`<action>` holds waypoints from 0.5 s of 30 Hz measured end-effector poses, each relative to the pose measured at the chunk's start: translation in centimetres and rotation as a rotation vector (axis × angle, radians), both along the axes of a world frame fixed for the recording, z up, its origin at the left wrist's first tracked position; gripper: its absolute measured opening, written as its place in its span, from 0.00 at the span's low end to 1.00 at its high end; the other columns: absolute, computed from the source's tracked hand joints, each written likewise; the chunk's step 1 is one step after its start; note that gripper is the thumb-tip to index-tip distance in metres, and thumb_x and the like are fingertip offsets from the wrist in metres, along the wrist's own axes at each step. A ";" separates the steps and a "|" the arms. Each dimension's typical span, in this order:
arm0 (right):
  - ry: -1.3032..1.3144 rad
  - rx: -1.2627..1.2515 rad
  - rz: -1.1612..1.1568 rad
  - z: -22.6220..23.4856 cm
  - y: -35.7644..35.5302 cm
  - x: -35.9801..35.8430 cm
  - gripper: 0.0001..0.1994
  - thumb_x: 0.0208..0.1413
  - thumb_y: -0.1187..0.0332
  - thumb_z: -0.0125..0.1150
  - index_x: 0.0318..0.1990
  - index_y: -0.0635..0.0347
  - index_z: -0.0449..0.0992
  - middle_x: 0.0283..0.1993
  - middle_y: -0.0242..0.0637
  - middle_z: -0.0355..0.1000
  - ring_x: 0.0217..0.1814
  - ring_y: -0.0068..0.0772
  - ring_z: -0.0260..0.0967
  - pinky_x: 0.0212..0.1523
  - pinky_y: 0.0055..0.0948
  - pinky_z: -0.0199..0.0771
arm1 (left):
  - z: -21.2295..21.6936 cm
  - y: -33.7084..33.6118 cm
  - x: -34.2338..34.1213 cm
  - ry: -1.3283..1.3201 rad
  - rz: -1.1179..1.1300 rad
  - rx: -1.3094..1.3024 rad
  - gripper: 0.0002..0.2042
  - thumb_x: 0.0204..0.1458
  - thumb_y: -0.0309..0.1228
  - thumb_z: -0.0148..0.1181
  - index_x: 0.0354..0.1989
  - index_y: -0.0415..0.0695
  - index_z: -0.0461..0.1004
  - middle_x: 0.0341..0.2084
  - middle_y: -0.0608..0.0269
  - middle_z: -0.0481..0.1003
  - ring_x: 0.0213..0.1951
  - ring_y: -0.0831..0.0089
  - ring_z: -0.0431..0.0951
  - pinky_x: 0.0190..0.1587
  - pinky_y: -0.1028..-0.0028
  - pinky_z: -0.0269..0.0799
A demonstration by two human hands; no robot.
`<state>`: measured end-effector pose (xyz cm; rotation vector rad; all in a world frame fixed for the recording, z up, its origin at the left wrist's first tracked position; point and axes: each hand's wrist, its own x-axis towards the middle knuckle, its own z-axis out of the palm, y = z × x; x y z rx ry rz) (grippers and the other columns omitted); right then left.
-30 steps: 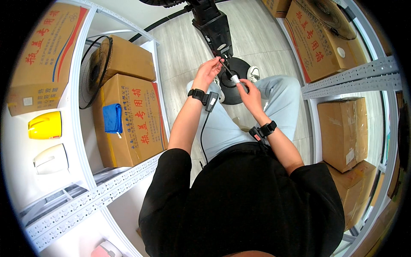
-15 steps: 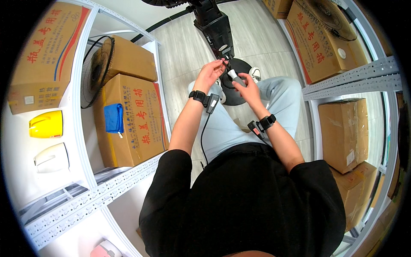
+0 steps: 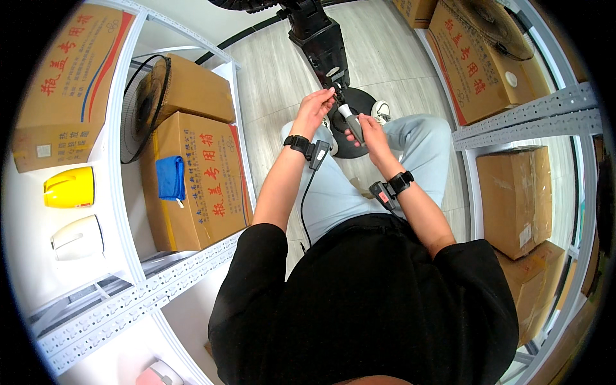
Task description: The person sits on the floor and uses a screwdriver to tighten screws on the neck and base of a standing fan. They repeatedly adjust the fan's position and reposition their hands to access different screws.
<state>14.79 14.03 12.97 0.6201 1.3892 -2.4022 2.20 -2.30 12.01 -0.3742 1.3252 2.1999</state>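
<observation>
both hands (image 3: 340, 115) have stayed raised at the black fan stand (image 3: 321, 45)

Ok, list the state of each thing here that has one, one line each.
Left hand: raised, fingertips pinched at the fan stand.
Right hand: closed around a grey-handled tool.
Grey-handled tool: held, tip up toward the stand.
Fan stand: upright on its round base.
Blue cloth: draped over a cardboard box.
Fan grille: leaning on the shelf.

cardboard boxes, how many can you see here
7, maybe more out of view: three on the left shelves, two at the top right, two on the right shelves.
</observation>
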 end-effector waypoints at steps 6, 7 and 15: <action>0.090 0.127 -0.020 -0.6 -0.7 0.3 0.22 0.56 0.54 0.60 0.51 0.60 0.67 0.39 0.34 0.72 0.31 0.21 0.71 0.28 0.19 0.70 | 1.0 0.5 0.4 0.039 -0.032 -0.039 0.10 0.51 0.27 0.63 0.38 0.37 0.73 0.30 0.60 0.77 0.28 0.79 0.72 0.32 0.81 0.69; 0.147 0.269 -0.033 -0.8 -0.9 0.3 0.22 0.56 0.54 0.60 0.51 0.59 0.67 0.39 0.33 0.71 0.31 0.20 0.71 0.28 0.19 0.69 | 1.0 0.6 0.2 0.043 -0.028 -0.091 0.10 0.51 0.28 0.63 0.38 0.38 0.73 0.30 0.60 0.77 0.28 0.79 0.72 0.32 0.82 0.68; -0.070 -0.068 0.020 1.4 0.4 0.3 0.18 0.63 0.52 0.48 0.50 0.56 0.68 0.40 0.33 0.73 0.33 0.20 0.72 0.26 0.16 0.67 | 1.5 0.7 -0.1 0.007 -0.038 0.028 0.08 0.50 0.29 0.64 0.33 0.40 0.74 0.27 0.62 0.76 0.27 0.79 0.72 0.29 0.81 0.67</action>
